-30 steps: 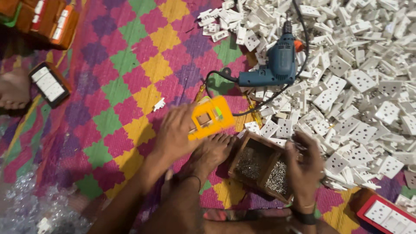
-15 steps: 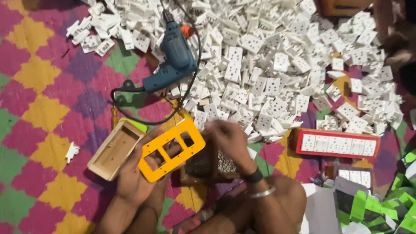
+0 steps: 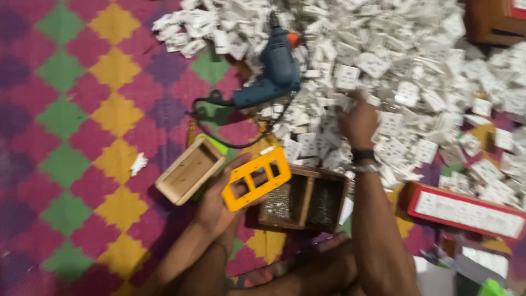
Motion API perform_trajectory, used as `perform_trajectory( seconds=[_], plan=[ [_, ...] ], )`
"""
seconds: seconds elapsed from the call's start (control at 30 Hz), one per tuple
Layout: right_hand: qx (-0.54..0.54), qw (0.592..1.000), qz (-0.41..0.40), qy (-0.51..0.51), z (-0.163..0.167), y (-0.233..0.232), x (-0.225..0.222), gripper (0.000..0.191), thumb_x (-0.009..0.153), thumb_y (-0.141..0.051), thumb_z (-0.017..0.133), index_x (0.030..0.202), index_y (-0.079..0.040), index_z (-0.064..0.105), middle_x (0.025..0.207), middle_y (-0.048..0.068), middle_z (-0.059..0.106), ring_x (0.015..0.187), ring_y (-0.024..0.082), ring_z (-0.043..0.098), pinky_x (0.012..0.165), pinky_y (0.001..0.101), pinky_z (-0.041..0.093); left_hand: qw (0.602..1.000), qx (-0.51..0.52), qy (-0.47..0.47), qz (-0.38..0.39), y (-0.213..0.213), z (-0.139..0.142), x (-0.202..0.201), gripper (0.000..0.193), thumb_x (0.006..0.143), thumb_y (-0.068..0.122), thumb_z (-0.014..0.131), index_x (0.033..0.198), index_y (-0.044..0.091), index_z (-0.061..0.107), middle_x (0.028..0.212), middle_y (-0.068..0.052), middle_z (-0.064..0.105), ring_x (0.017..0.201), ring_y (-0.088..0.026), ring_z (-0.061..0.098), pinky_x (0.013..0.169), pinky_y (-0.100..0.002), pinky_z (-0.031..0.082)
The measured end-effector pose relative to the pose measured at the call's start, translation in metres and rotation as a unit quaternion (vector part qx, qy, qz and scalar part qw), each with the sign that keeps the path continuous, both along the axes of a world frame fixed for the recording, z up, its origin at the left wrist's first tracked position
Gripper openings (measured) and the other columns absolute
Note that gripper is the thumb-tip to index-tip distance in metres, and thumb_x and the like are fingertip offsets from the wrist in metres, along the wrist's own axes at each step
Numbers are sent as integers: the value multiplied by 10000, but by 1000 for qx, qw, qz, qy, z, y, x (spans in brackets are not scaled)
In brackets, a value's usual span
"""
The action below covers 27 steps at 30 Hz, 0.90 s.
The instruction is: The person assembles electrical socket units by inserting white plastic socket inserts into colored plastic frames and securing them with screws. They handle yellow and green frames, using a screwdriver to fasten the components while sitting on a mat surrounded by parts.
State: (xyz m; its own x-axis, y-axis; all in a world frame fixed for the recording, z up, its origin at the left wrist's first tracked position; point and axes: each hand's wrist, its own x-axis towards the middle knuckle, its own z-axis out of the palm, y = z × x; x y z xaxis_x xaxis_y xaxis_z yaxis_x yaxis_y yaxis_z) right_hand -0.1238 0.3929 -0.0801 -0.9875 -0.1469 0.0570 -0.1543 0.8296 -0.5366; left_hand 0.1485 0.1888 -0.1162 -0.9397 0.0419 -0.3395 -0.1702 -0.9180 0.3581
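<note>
The orange rectangular plastic switch plate [image 3: 256, 178], pierced by three square windows, rests tilted in the left hand [image 3: 218, 204], whose fingers curl under its lower edge, just above the dark wooden two-part box of small screws [image 3: 304, 200]. It looks light, stiff and smooth, so it is best held by its long outer rims, not the thin bars between windows. The right hand [image 3: 359, 121] reaches into the heap of white plastic switch parts [image 3: 416, 82]; whether its fingers pinch anything I cannot tell.

Bare forearms, sleeveless; dark band and thin bangle at right wrist [image 3: 362, 160].
</note>
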Motion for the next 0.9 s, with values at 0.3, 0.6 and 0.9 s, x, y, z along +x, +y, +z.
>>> perform_trajectory(
  seconds=[0.3, 0.6, 0.9],
  plan=[
    [-635, 641, -63, -426, 2, -41, 236, 265, 986, -266, 618, 1150, -58, 628, 793, 99, 720, 541, 135, 623, 470, 274, 491, 991, -75, 112, 12, 9, 18, -7, 694, 1179, 485, 390, 1699, 29, 326, 1443, -238, 524, 1175, -265, 582, 966, -393, 519],
    [-340, 803, 32, -489, -11, -39, 239, 450, 1059, -331, 595, 795, 13, 714, 576, 65, 610, 411, 98, 518, 368, 241, 351, 963, -267, -18, -43, 17, 9, -3, 609, 1040, 167, 592, 1607, -5, 453, 1385, -306, 677, 1050, -274, 671, 617, -293, 477],
    [61, 996, 57, 13, -22, 55, 218, 143, 866, -151, 709, 943, -35, 677, 879, 159, 680, 769, 407, 648, 626, 494, 506, 999, -12, 11, 43, 11, 1, -5, 505, 1046, 261, 517, 1442, -49, 471, 1380, -212, 586, 1304, -377, 594, 1025, -589, 550]
  ],
)
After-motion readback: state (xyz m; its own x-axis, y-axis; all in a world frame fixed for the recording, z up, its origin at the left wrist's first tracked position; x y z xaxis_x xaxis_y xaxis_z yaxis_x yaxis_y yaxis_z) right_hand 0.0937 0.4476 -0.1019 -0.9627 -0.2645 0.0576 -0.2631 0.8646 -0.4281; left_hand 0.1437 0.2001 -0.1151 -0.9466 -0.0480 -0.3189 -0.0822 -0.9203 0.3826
